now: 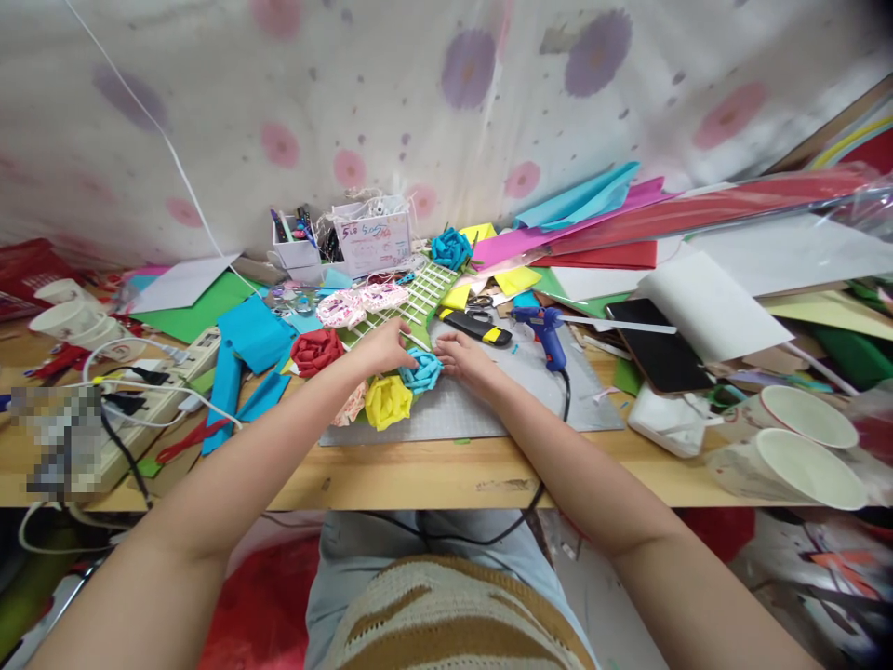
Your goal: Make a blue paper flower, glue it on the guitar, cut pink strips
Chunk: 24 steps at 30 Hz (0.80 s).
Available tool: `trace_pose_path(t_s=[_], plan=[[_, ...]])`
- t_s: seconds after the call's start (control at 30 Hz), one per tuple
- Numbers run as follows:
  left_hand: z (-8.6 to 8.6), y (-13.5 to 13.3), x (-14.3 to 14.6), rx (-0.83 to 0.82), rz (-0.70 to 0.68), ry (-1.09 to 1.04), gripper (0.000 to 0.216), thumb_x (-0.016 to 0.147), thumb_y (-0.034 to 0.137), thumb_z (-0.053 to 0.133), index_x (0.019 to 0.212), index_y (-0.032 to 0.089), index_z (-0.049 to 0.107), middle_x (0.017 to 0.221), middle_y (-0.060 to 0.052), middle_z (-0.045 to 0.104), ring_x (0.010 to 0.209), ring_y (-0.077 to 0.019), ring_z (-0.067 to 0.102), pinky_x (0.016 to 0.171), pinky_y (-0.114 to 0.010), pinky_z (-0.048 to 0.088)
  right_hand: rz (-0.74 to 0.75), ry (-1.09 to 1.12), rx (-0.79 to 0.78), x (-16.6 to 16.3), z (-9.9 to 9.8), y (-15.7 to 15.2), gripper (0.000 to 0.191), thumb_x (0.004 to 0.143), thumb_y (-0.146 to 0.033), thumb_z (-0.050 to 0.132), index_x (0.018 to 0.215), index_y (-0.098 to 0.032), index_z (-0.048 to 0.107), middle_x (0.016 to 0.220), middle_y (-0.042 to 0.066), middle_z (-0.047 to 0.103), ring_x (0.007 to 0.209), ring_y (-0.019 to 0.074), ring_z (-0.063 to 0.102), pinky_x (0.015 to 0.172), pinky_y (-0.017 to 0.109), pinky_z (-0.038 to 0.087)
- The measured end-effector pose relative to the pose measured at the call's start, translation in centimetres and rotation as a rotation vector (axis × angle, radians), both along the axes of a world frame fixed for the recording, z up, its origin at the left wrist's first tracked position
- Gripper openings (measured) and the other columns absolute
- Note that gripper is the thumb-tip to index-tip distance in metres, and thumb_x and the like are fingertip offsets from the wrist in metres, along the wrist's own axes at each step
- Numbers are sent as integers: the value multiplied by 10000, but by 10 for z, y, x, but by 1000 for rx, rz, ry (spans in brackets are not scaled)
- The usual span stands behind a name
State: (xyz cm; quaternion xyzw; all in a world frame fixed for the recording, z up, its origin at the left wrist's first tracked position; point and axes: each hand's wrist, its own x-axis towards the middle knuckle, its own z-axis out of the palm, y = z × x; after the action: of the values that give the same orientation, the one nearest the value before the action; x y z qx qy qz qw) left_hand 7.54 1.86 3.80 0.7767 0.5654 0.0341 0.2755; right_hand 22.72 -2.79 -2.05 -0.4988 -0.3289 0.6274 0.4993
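Observation:
A light blue crepe-paper flower lies between my two hands at the front edge of a green-and-white lattice panel. My left hand reaches over the panel, its fingers bent down onto the flower's upper left side. At the flower's right side, my right hand has its curled fingertips against the petals. A yellow paper flower, a red one and a pale pink one cluster left of it. A darker blue flower sits at the panel's far corner. The undersides of the fingers are hidden.
A blue glue gun and a black-and-yellow utility knife lie right of my hands on a grey cutting mat. A phone and paper cups stand farther right. A power strip with cables is at left.

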Motion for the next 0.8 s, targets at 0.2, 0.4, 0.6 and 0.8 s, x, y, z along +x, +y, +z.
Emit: trace_pose_path(t_s=[0.2, 0.4, 0.6, 0.8], plan=[[4, -2, 3, -10, 3, 36, 637, 533, 262, 722, 1112, 194, 465, 912, -29, 595, 723, -173, 580, 472, -230, 402, -8, 12, -26, 1, 2, 2, 70, 813, -236, 451, 833, -214, 388, 680, -27, 582, 565, 81, 567, 540, 202, 449], [3, 0, 4, 45, -36, 71, 613, 528, 263, 725, 1085, 166, 487, 852, -22, 593, 736, -180, 578, 575, -264, 400, -4, 5, -20, 1, 1, 2, 60, 823, -238, 438, 836, -210, 387, 685, -24, 580, 559, 77, 556, 538, 196, 440], [11, -6, 3, 8, 9, 34, 608, 557, 254, 702, 1113, 177, 468, 890, -28, 588, 720, -165, 573, 521, -240, 386, 1, 20, -7, 0, 4, 1, 46, 842, -220, 415, 837, -214, 370, 698, -18, 585, 574, 85, 573, 561, 212, 461], [15, -6, 2, -45, 56, -34, 579, 578, 262, 704, 1099, 173, 469, 878, -31, 579, 706, -156, 571, 505, -231, 382, 5, 35, -19, 0, 7, 0, 45, 851, -205, 404, 835, -216, 364, 670, -27, 569, 567, 86, 571, 576, 223, 472]])
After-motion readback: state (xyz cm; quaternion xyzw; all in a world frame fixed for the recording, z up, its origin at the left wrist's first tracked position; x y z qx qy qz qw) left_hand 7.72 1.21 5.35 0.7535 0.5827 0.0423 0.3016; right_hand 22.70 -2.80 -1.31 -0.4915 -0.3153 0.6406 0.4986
